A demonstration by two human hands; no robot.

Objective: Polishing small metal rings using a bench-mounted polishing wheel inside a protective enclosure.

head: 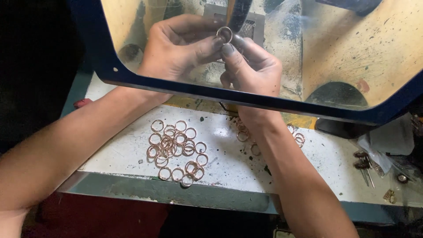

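Behind a clear shield in a dark blue frame [264,102], both my hands meet on one small metal ring [224,31]. My left hand [176,48] pinches its left side with thumb and forefinger. My right hand [251,66] grips its lower right side with the thumb up. The ring is held just below a shiny metal tool tip [238,13]. On the white bench [123,150] beneath my forearms lies a pile of several copper-coloured rings [176,147]. A few more rings [299,137] lie beside my right wrist.
A square grey metal plate [255,22] sits behind the held ring, on a stained yellow surface [374,48]. Small metal tools and scraps [365,165] lie at the bench's right. The bench's grey front edge [167,191] runs below the ring pile.
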